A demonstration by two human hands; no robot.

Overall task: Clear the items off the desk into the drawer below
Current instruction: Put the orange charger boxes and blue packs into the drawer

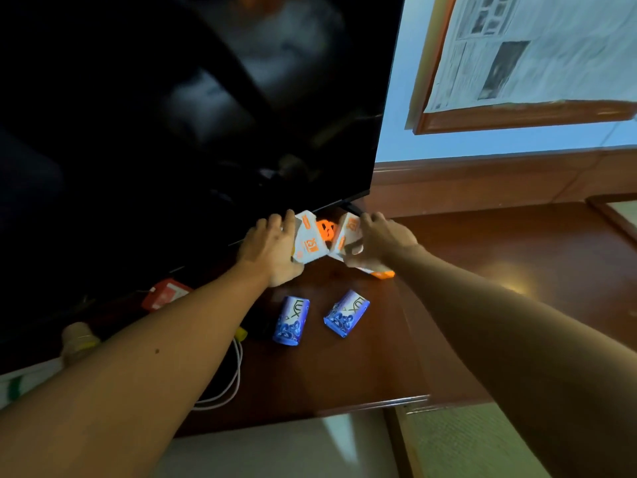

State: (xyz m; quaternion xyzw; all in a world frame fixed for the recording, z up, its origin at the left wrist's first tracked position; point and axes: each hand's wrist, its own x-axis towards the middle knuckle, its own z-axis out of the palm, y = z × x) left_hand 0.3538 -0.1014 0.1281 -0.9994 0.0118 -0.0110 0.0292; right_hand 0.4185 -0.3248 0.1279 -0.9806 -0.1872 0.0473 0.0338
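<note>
I have both hands out at the foot of the television point(186, 108), each closing on a white-and-orange box: my left hand point(272, 250) grips the left box point(308, 241) by its side, and my right hand point(382, 241) curls over the right box point(346, 232), both tilted up off the table point(344, 374). Another orange-edged pack point(381, 272) lies flat just under my right hand. Nearer me than the television, two purple soap bars point(291, 320) sit side by side, untouched. A red packet point(163, 294) and a white cable point(227, 384) lie below the television's edge. I judge the clearing barely begun: nothing looks put away, and the drawer is not in view.
</note>
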